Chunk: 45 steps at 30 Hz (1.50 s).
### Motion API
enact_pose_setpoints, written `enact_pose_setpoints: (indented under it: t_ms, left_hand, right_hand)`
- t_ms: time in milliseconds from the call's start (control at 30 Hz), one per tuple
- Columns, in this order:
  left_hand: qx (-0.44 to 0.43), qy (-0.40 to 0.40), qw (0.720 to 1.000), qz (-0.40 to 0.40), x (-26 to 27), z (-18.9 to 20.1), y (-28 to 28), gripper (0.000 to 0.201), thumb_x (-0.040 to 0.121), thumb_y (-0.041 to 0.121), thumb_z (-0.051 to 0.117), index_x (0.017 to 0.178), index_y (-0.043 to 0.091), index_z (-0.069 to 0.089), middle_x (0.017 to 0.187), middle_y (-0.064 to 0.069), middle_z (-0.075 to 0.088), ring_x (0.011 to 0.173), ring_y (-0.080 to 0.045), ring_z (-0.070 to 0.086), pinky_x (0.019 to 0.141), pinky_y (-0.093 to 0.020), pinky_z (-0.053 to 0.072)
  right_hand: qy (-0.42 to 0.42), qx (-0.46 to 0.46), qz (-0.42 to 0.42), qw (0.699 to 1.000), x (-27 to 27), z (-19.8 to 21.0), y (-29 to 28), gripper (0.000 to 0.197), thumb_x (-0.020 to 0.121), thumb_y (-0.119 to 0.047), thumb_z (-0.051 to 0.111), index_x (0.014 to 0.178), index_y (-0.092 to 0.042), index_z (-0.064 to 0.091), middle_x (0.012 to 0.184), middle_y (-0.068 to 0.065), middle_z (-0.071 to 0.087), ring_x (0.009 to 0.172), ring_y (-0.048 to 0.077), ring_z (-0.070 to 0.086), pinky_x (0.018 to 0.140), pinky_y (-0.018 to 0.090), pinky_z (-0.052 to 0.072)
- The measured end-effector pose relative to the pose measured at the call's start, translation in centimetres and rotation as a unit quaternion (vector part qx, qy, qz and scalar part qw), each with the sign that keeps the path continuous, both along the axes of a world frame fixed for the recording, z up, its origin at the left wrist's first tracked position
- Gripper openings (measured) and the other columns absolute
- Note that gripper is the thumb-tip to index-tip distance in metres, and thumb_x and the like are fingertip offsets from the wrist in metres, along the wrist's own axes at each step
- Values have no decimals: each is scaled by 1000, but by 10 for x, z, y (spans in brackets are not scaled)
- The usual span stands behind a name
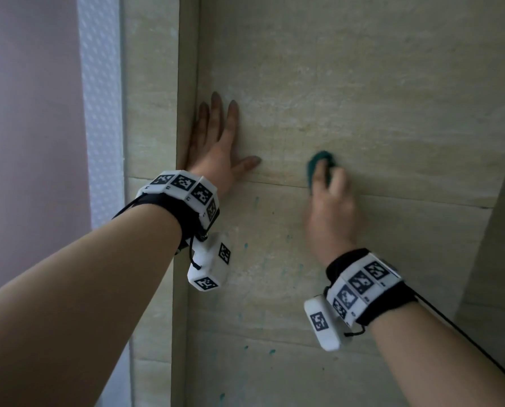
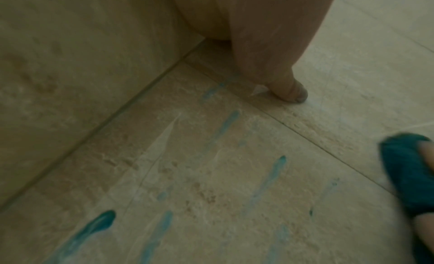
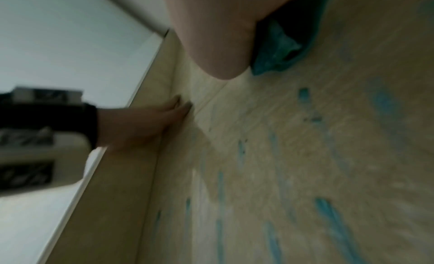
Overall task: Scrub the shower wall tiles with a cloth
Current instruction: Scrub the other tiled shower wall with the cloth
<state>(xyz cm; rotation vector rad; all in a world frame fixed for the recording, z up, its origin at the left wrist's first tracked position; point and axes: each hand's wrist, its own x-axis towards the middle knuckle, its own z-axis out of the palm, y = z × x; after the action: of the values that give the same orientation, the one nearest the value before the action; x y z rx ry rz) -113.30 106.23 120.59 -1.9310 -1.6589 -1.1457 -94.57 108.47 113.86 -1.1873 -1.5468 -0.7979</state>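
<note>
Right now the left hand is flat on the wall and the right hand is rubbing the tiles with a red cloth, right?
Almost. The cloth is dark green-blue, not red; the head view shows it, and both wrist views agree. The rest holds: the left hand lies flat on the wall with its fingers spread, and the right hand presses the cloth against the tiles.

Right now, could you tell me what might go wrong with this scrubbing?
The left hand braces flat on wall tiles that look wet; it could slip. The right hand bunches the green cloth small, so blue-green streaks lower down may be missed or smeared.
</note>
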Motion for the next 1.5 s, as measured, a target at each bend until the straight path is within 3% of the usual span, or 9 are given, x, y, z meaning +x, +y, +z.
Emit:
enact_pose_setpoints:
  t_ms: [133,233,467,633,767,900,1000,1200,1500]
  left_hand:
    - [0,2,1000,0,-1,-1,1,95,91,50,54,152,24,-14,156,-2,-29,144,-21,-23,114,-32,-14]
    - [-5,-1,1000,-3,-1,-1,1,95,91,50,54,151,25,-15,156,-1,-31,144,-20,-24,113,-33,-14]
    - [-8,-1,1000,-3,0,-1,0,94,92,50,53,151,27,-16,155,0,-32,144,-20,-25,113,-33,-14]
    - [-11,4,1000,4,1,-1,1,93,92,51,52,151,27,-16,155,0,-32,144,-20,-25,110,-30,-16]
    - [-18,4,1000,7,2,0,0,92,93,50,51,151,26,-16,155,0,-32,144,-20,-25,111,-30,-16]
    - [-14,14,1000,9,0,1,1,91,94,49,50,151,25,-15,156,-1,-30,144,-21,-24,112,-30,-16]
    - [-16,18,1000,5,-1,1,1,90,94,49,50,151,25,-16,156,-1,-29,144,-22,-24,112,-31,-16]
    - [-12,25,1000,9,-1,0,1,90,94,50,50,152,23,-14,157,-3,-28,144,-23,-23,112,-31,-16]
    - [-15,28,999,19,1,1,1,88,95,49,48,152,24,-13,157,-2,-27,144,-23,-23,113,-31,-16]
  right_hand:
    - [-187,11,51,981,-2,-8,-9,72,50,7,79,120,-1,63,104,19,60,67,32,59,42,30,48]
    - [-216,-13,25,976,22,3,-11,74,51,12,78,121,-2,62,104,21,60,70,36,58,41,31,45]
    - [91,-89,-109,986,69,17,-3,67,86,5,54,146,4,23,132,27,36,101,42,50,75,49,50]
    - [164,-96,-58,980,43,8,-9,66,90,-3,52,147,5,21,136,24,33,91,41,59,73,42,51]
    - [62,-82,-39,994,6,-6,-10,65,83,-5,65,141,2,37,128,22,44,79,32,62,60,33,51]
    - [-70,-23,27,997,-22,-17,-16,72,51,-4,84,120,1,62,101,18,58,58,25,59,40,23,43]
    - [-201,-7,46,979,-33,-37,-13,69,51,-5,82,118,-2,64,100,13,49,66,25,57,38,23,39]
    - [-368,-4,64,927,-13,-55,-8,69,48,-6,86,114,-4,68,100,11,62,70,28,60,41,28,41]
    - [-142,43,28,989,-21,6,-2,61,58,8,72,118,-1,63,106,17,48,74,36,57,42,29,43]
